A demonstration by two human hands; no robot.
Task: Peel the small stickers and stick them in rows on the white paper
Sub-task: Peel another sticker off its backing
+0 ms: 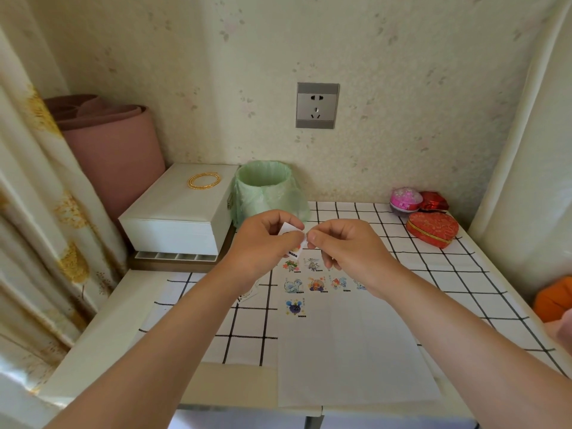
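The left hand (263,243) and right hand (349,246) both pinch a small sticker (287,227) above the white paper (356,351), near the stuck stickers (315,284) at its twelve o'clock end.

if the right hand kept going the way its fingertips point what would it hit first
Its fingertips point left, at the small sticker both hands pinch, so the right hand would run straight into the left hand holding it, apparently at the same height.
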